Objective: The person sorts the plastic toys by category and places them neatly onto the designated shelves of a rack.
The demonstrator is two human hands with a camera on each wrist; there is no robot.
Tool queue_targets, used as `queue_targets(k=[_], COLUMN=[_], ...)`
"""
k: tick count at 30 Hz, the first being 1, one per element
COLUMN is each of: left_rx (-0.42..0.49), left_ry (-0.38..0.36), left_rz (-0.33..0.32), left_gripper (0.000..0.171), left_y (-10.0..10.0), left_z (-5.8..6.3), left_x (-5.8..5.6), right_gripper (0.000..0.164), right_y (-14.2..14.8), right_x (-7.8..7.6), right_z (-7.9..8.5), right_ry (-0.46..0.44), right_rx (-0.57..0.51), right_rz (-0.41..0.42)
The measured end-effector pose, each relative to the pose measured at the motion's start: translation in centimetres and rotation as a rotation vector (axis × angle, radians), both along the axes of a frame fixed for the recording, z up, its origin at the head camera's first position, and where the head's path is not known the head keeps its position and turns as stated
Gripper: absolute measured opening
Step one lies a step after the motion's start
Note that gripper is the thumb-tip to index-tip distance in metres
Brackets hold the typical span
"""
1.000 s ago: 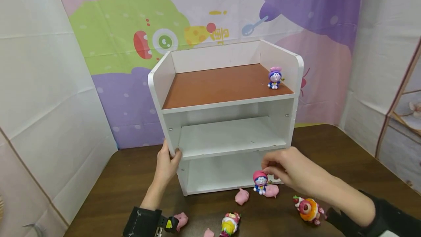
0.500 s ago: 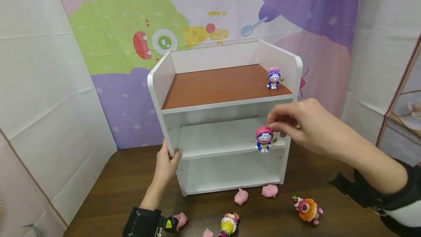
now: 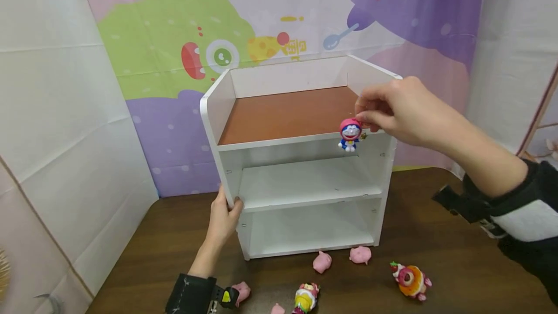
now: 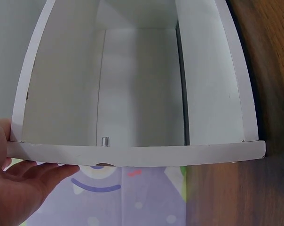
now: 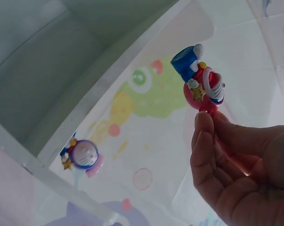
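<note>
My right hand [image 3: 398,108] pinches a small cat figurine [image 3: 349,134] with a pink hood and blue-and-white body by its top. The figurine overlaps the front edge of the shelf's brown top board in the head view; a gold star on it shows in the right wrist view. A second cat figurine [image 5: 84,154], with a purple hood, stands on the top board, hidden behind my right hand in the head view. With my left hand [image 3: 222,217] I grip the left side panel of the white shelf [image 3: 311,205], thumb in front and fingers [image 4: 52,175] along its outer face.
Pink pig figures [image 3: 322,261] lie on the dark wooden table [image 3: 152,256] before the shelf, one partly behind my left wrist strap. A bear figure with an orange ring [image 3: 410,281] lies at the right, a yellow-bodied one [image 3: 306,298] nearer me. A cartoon cloth [image 3: 165,130] hangs behind.
My right hand has lifted the pink-hooded cat figurine from beside the pigs on the table up to the top board's front edge. My left hand has kept its grip on the shelf.
</note>
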State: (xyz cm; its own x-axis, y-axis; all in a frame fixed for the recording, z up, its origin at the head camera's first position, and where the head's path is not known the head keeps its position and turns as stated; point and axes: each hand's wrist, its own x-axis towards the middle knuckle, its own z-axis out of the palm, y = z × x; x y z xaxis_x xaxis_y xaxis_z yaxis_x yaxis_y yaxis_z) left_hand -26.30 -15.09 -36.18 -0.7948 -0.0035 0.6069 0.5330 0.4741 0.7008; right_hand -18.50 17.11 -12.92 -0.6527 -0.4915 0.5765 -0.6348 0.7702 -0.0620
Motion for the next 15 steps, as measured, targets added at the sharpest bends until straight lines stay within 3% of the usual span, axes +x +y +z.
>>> queue_targets(k=[7,15], left_rx=[0.006,0.009], left_ry=[-0.017,-0.008], left_rz=[-0.012,-0.005], left_gripper=[0.044,0.044], left_y=[-0.2,0.0], left_z=[-0.1,-0.1], left_x=[0.0,0.0], right_gripper=[0.007,0.007], right_y=[-0.5,-1.1], right_x=[-2.6,-5.3], right_z=[0.9,0.9], right_ry=[0.007,-0.027], right_rx=[0.021,0.025], right_rz=[0.015,-0.03])
